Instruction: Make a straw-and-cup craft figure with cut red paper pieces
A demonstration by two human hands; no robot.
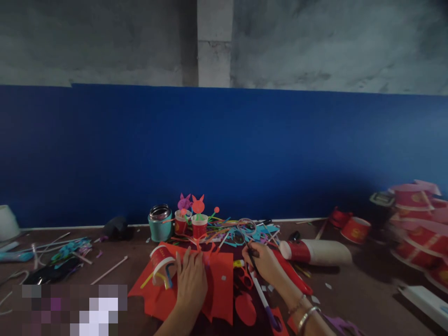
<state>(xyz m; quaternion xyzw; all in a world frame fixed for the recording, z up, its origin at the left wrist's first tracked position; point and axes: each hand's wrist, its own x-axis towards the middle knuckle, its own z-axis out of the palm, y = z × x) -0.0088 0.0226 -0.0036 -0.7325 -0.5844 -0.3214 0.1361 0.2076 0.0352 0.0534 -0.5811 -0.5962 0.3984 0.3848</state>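
Observation:
My left hand point(192, 278) lies flat, fingers stretched, on a sheet of red paper point(223, 298) with jagged cut edges. Beside its fingers a red and white paper cup point(161, 255) is tipped over on the sheet, with coloured strips at its mouth. My right hand point(265, 261) pinches a slim dark pen-like thing point(252, 262) just right of the sheet. Below that hand are red scissors handles point(246, 280), a white and purple marker-like stick point(262, 296) and a rounded red paper piece point(245, 309).
A teal metal jar point(160, 225) and two decorated cups point(199, 226) stand at the back, near a heap of coloured strips point(261, 233). A cup stack point(308, 252) lies on its side to the right. Piled red cups point(418, 228) fill the far right.

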